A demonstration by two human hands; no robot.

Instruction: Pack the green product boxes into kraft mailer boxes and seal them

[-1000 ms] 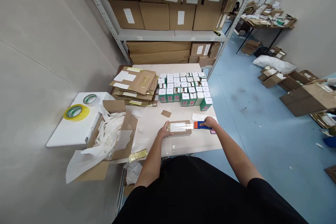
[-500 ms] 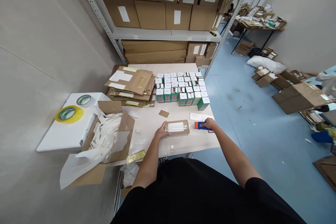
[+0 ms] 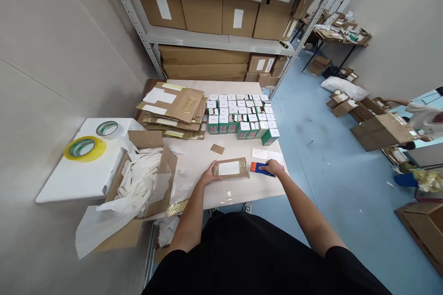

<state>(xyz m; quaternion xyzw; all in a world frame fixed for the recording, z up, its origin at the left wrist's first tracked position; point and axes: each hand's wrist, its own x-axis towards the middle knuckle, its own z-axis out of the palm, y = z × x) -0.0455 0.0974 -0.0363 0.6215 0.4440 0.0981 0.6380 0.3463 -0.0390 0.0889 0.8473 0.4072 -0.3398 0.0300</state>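
A small cardboard box (image 3: 230, 168) with a white label on top lies near the front edge of the table. My left hand (image 3: 209, 174) grips its left end, thumb and fingers on either side. Just off the box's right end, my right hand (image 3: 272, 167) is wrapped round a blue tape dispenser (image 3: 262, 169) with an orange front. Its front points left at the box, with a small gap between them. Under and behind that hand lies a white sheet (image 3: 263, 154). A small brown cardboard piece (image 3: 217, 149) rests behind the box.
Several white-and-green cartons (image 3: 242, 117) stand in rows at the back of the table, beside a stack of flattened cardboard (image 3: 173, 106). An open box of paper strips (image 3: 166, 170) and tape rolls (image 3: 85, 148) are at left. Shelving (image 3: 221, 42) rises behind; another person works at far right.
The tape dispenser has moved slightly left, closer to the box's end, and tilted a little. The box has shifted slightly left with my left hand. The camera view has turned slightly.
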